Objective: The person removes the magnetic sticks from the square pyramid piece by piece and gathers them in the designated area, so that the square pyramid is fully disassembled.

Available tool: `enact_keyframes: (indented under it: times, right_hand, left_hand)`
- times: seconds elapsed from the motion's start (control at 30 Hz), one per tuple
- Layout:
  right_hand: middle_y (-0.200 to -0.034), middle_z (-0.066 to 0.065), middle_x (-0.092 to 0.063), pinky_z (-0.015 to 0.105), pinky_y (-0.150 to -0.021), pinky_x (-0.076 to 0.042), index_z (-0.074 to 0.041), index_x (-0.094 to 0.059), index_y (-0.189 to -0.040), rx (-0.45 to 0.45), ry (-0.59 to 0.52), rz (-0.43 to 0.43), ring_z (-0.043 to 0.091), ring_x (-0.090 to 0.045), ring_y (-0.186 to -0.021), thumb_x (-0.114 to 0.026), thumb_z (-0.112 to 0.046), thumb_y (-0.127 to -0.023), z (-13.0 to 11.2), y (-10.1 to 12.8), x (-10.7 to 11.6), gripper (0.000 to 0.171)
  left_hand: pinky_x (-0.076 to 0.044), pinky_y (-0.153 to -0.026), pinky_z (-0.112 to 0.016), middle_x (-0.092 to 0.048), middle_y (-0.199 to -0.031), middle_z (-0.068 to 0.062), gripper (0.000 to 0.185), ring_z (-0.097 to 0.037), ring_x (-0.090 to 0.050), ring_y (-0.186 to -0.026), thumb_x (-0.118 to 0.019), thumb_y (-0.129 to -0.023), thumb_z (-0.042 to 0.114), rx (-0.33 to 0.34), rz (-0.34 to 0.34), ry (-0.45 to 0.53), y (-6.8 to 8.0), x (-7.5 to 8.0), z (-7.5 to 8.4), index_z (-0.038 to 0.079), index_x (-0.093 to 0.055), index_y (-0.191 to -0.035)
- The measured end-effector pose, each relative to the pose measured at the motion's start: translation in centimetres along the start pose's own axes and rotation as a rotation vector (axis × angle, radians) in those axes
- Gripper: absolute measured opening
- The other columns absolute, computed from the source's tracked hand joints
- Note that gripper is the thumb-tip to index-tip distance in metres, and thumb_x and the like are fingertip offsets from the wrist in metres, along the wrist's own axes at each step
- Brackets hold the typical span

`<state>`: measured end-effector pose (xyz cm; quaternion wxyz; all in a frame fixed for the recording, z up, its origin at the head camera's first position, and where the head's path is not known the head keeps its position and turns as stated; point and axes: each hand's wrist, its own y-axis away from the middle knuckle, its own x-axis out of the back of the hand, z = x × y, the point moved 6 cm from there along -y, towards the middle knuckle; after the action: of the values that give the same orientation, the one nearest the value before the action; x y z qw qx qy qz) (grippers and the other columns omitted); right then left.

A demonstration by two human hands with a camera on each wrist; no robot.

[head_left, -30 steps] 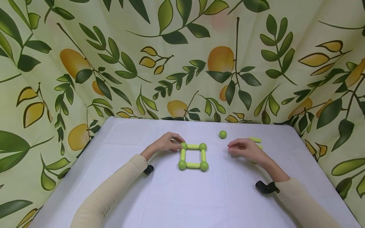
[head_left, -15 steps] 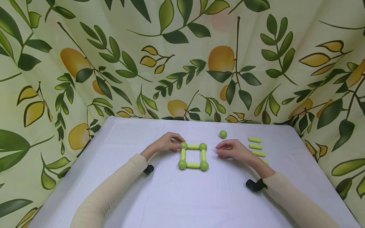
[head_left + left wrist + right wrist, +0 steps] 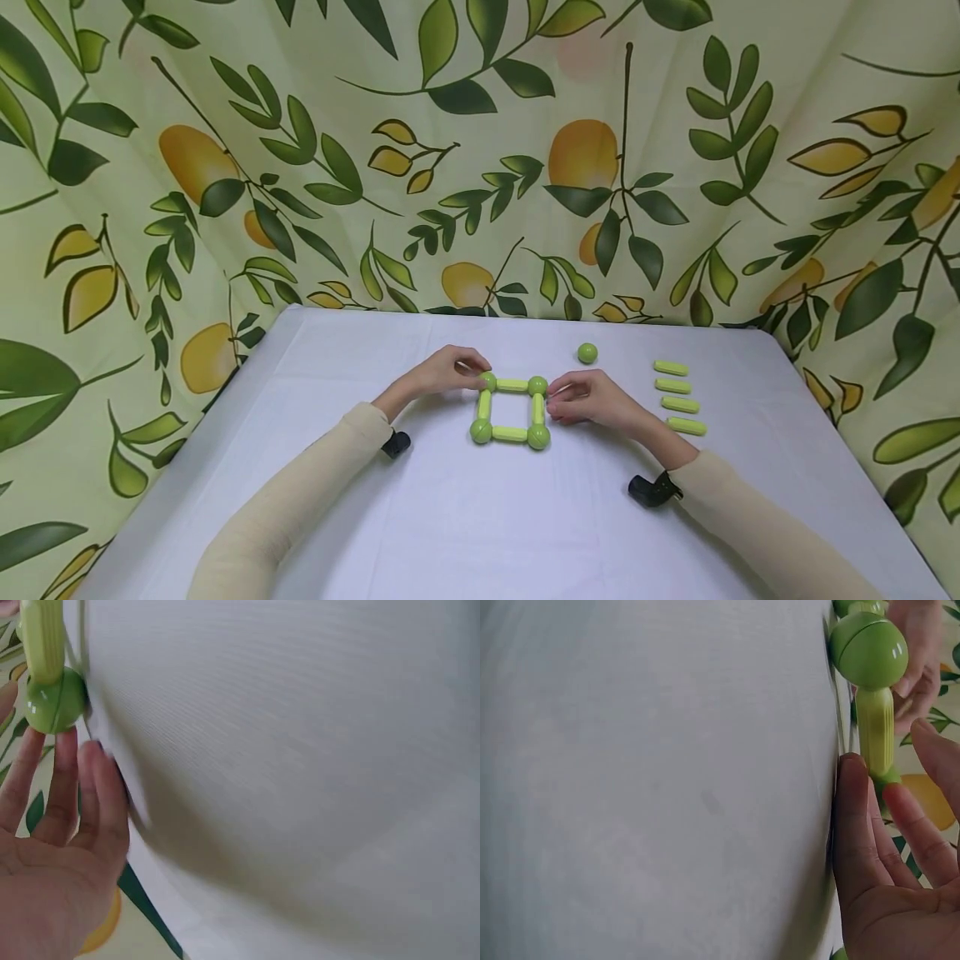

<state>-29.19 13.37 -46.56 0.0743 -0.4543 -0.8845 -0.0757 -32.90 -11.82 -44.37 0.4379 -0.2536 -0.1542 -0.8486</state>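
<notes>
A green square frame (image 3: 510,409) of 4 balls and 4 ribbed rods lies flat on the white table (image 3: 480,517). The left hand (image 3: 442,372) pinches the frame's far-left ball, fingers curled. The right hand (image 3: 583,397) touches its far-right corner; whether it grips there cannot be told.

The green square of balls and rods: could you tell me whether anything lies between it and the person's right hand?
Nothing visible does. The right hand is already at the green square's right side, by the far right ball. The loose ball and spare rods lie off to the right.
</notes>
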Motion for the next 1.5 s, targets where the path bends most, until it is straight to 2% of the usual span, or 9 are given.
enact_keyframes:
  times: [0.07, 0.3, 0.5, 0.7, 0.9, 1.07, 1.23, 1.37, 1.5]
  right_hand:
    - [-0.099, 0.020, -0.073, 0.039, -0.077, -0.060, 0.010, -0.066, -0.115, -0.006, -0.006, 0.007, 0.028, -0.071, -0.089, -0.079, -0.006, -0.090, 0.1, -0.1, -0.2, 0.033]
    - [-0.098, 0.021, -0.072, 0.039, -0.078, -0.060, 0.011, -0.066, -0.112, -0.018, -0.028, 0.021, 0.028, -0.072, -0.089, -0.080, -0.003, -0.088, 0.3, -0.1, -0.4, 0.031]
    - [-0.099, 0.021, -0.072, 0.038, -0.078, -0.060, 0.010, -0.066, -0.113, -0.015, -0.026, 0.015, 0.025, -0.072, -0.089, -0.079, -0.002, -0.089, 0.2, -0.1, -0.5, 0.030]
    - [-0.097, 0.020, -0.073, 0.039, -0.077, -0.060, 0.011, -0.065, -0.113, -0.014, -0.044, 0.022, 0.026, -0.072, -0.088, -0.079, -0.002, -0.089, 0.0, 0.0, -0.7, 0.031]
    - [-0.096, 0.018, -0.073, 0.038, -0.076, -0.060, 0.010, -0.065, -0.113, -0.040, -0.033, 0.051, 0.026, -0.073, -0.088, -0.080, -0.004, -0.088, 0.0, 0.0, -0.9, 0.033]
    - [-0.095, 0.016, -0.074, 0.037, -0.073, -0.061, 0.009, -0.065, -0.114, -0.056, -0.003, 0.093, 0.025, -0.073, -0.084, -0.082, -0.007, -0.087, 0.0, 0.0, -1.2, 0.036]
    - [-0.091, 0.017, -0.074, 0.038, -0.071, -0.061, 0.011, -0.063, -0.112, -0.055, -0.004, 0.127, 0.024, -0.073, -0.079, -0.082, -0.006, -0.087, -0.1, -0.1, -1.6, 0.036]
    - [-0.088, 0.017, -0.073, 0.037, -0.070, -0.061, 0.012, -0.063, -0.111, -0.060, -0.014, 0.161, 0.023, -0.073, -0.077, -0.084, -0.003, -0.084, -0.1, -0.1, -1.9, 0.036]
    - [-0.086, 0.016, -0.074, 0.035, -0.068, -0.061, 0.010, -0.063, -0.109, -0.057, 0.009, 0.181, 0.023, -0.073, -0.076, -0.085, -0.004, -0.083, -0.1, -0.1, -2.1, 0.037]
  left_hand:
    - [-0.051, -0.094, -0.030, -0.069, -0.114, -0.007, 0.028, -0.020, -0.063, -0.105, -0.078, -0.092, 0.012, -0.021, 0.008, -0.028, -0.5, -0.1, 0.4, 0.000, -0.071, -0.117]
    - [-0.051, -0.093, -0.027, -0.070, -0.107, -0.003, 0.023, -0.020, -0.063, -0.104, -0.078, -0.091, 0.011, -0.003, 0.021, -0.058, -1.4, -0.7, 1.3, 0.002, -0.072, -0.111]
    - [-0.054, -0.086, -0.028, -0.069, -0.103, 0.000, 0.015, -0.019, -0.064, -0.103, -0.080, -0.090, 0.008, 0.055, 0.024, -0.078, -1.0, -0.6, 1.4, 0.006, -0.072, -0.103]
    - [-0.056, -0.077, -0.030, -0.068, -0.105, -0.002, 0.015, -0.021, -0.065, -0.101, -0.079, -0.091, 0.011, 0.100, -0.024, -0.070, -0.6, -0.4, 1.7, 0.006, -0.072, -0.104]
    - [-0.052, -0.091, -0.026, -0.070, -0.110, -0.008, 0.022, -0.021, -0.065, -0.108, -0.075, -0.094, 0.008, 0.002, -0.058, -0.068, -1.9, -0.6, 2.5, -0.002, -0.071, -0.112]
    - [-0.051, -0.093, -0.025, -0.071, -0.114, -0.011, 0.026, -0.018, -0.066, -0.107, -0.074, -0.095, 0.010, -0.072, -0.108, -0.049, -3.7, -1.7, 3.2, -0.003, -0.071, -0.118]
    - [-0.050, -0.095, -0.025, -0.071, -0.116, -0.012, 0.026, -0.017, -0.066, -0.106, -0.072, -0.096, 0.007, -0.138, -0.153, -0.049, -4.7, -3.0, 3.8, -0.005, -0.070, -0.119]
    - [-0.050, -0.094, -0.025, -0.072, -0.113, -0.010, 0.025, -0.016, -0.066, -0.103, -0.073, -0.095, 0.006, -0.146, -0.168, -0.041, -4.8, -3.8, 4.0, -0.003, -0.071, -0.118]
    - [-0.051, -0.091, -0.024, -0.073, -0.107, -0.005, 0.021, -0.012, -0.066, -0.099, -0.074, -0.095, 0.006, -0.106, -0.148, -0.044, -4.8, -4.1, 3.6, 0.001, -0.073, -0.115]
